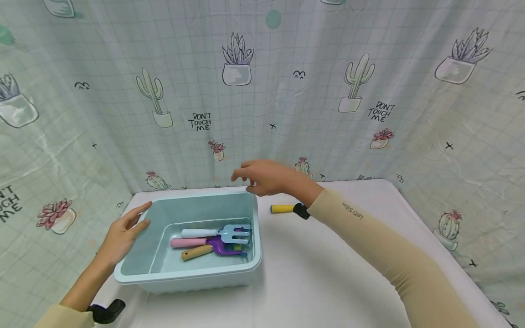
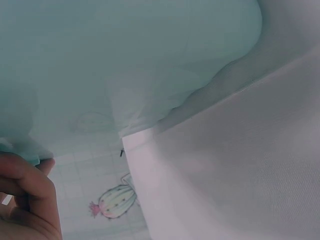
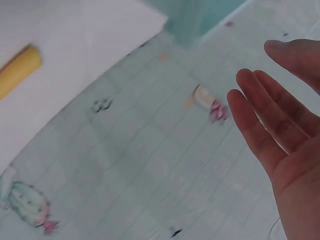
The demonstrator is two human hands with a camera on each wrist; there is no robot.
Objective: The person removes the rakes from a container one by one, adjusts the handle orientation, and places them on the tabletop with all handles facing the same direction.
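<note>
A light blue plastic basin (image 1: 184,279) stands on the white table. My left hand (image 1: 122,234) grips its left rim, thumb on the inner side; in the left wrist view the curled fingers (image 2: 37,187) show at the basin's edge. Inside lie several small garden tools: a hand fork (image 1: 234,233) in light blue, a pink handle (image 1: 188,243), a purple tool head (image 1: 221,248) and a tan handle (image 1: 197,252). The tools overlap, so parts are hidden. My right hand (image 1: 266,176) hovers over the basin's far right corner, fingers loosely bent and holding nothing.
A yellow handle (image 1: 281,208) with a blue end lies on the table (image 1: 311,273) right of the basin, partly hidden by my right wrist's black strap. A patterned curtain (image 1: 270,100) hangs behind the table and at both sides.
</note>
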